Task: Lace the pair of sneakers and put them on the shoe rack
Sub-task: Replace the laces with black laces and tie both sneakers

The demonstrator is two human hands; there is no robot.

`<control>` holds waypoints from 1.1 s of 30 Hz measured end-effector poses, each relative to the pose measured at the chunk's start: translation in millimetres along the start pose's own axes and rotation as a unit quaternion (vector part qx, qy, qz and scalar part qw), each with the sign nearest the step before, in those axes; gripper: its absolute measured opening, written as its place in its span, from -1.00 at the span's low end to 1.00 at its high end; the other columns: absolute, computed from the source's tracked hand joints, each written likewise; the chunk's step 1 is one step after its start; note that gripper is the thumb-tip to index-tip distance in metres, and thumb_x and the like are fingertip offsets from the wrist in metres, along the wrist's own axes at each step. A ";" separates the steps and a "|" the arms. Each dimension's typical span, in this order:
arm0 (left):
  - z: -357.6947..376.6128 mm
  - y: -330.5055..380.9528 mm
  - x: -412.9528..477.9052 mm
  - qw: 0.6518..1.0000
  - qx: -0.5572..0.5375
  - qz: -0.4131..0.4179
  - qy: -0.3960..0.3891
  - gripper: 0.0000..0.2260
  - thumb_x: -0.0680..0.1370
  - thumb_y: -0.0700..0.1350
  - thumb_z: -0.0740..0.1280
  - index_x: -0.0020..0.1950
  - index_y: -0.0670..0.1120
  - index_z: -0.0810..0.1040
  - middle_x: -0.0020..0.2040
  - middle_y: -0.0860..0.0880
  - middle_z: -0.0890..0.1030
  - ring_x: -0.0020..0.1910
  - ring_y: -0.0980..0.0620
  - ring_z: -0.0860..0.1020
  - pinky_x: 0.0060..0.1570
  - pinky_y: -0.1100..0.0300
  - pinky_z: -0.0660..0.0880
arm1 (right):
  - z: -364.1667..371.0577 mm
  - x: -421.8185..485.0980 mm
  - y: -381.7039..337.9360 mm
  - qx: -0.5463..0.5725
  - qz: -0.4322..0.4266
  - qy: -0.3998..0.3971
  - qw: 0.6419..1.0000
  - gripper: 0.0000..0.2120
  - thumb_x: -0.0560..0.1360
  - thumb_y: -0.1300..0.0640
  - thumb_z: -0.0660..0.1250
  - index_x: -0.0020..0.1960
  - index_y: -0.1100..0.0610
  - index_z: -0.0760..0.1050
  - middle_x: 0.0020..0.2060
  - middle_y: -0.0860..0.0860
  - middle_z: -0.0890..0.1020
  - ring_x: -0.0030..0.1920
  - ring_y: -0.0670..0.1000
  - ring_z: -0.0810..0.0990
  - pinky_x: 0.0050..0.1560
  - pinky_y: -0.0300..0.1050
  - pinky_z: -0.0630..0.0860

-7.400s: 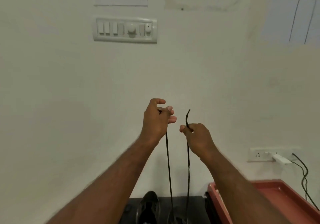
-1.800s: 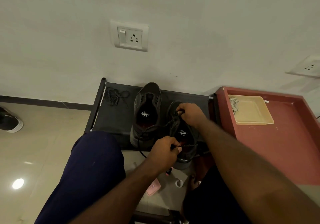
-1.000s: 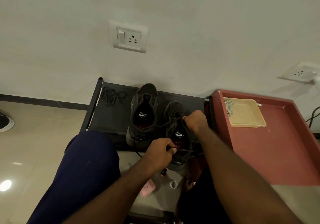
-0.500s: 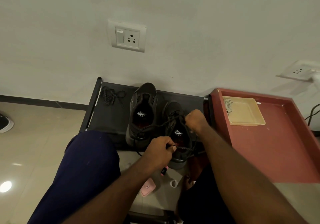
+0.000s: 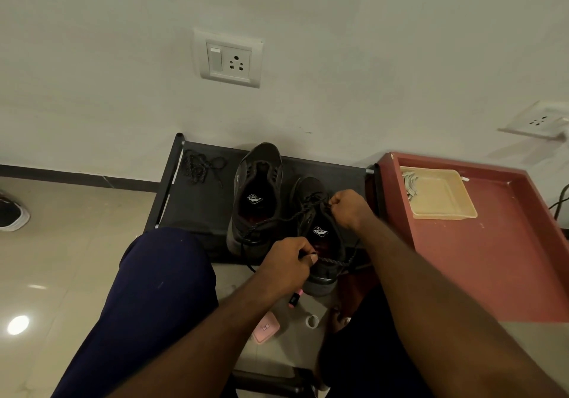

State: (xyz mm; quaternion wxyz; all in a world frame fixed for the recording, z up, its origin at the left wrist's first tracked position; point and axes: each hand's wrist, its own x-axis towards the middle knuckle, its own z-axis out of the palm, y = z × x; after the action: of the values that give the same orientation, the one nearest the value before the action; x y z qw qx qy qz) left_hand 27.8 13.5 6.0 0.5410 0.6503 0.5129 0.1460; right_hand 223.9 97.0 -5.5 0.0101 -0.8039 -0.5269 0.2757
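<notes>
On the shoe rack [image 5: 197, 210], both hands are now down at the nearer sneaker [image 5: 309, 190], left hand [image 5: 286, 262] pinching the lace [image 5: 334, 263] by its heel, right hand [image 5: 348, 208] gripping it seemingly at the eyelets, so threading resumes.

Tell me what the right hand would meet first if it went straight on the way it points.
Most likely the toe of the right sneaker, directly ahead of the right hand, which pinches its lace. The left sneaker lies beyond. Height above the shoe is unclear.
</notes>
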 end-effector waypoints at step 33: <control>-168.2 414.9 -31.9 0.903 -0.234 0.320 0.168 -0.90 0.59 -0.20 0.38 -0.11 -0.13 0.65 -0.05 -0.13 0.70 -0.07 -0.01 0.65 0.04 0.12 0.57 | -341.5 -205.8 -130.9 0.350 -0.289 0.355 0.818 -0.81 0.60 0.20 0.27 0.00 0.24 0.65 -0.21 0.14 0.65 -0.28 -0.04 0.50 -0.23 -0.15 0.43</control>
State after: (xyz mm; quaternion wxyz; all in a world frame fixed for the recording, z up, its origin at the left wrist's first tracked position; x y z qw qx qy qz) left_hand 100.0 126.7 434.3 0.5078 0.5994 0.3118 0.5344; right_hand 208.5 73.5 413.2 0.5560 -0.5995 -0.5629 0.1213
